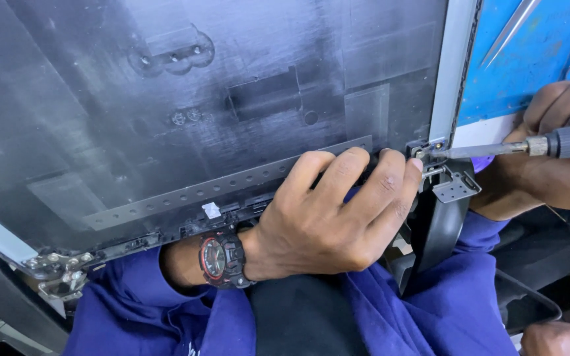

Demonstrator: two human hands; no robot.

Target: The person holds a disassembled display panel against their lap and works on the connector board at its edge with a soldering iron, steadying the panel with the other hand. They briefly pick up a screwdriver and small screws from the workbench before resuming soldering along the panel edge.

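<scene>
Screwdriver (536,145), blue-handled, sits clamped in your right hand (549,165) at 3 o'clock, its metal shaft pointing toward 9 with the tip on the right hinge (450,181) of the dark laptop lid (186,112). Your left hand (331,217), wearing a black and red watch (221,259), curls closed over the lid's bottom edge just beside that hinge. The left hinge (57,270) lies at 8 o'clock.

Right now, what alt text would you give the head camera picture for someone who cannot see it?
A person's right hand drives a blue-handled screwdriver into a hinge screw at the corner of a dark laptop lid panel, while the left hand, wearing a black and red wristwatch, grips the panel's lower edge. A blue mat lies behind.
</scene>
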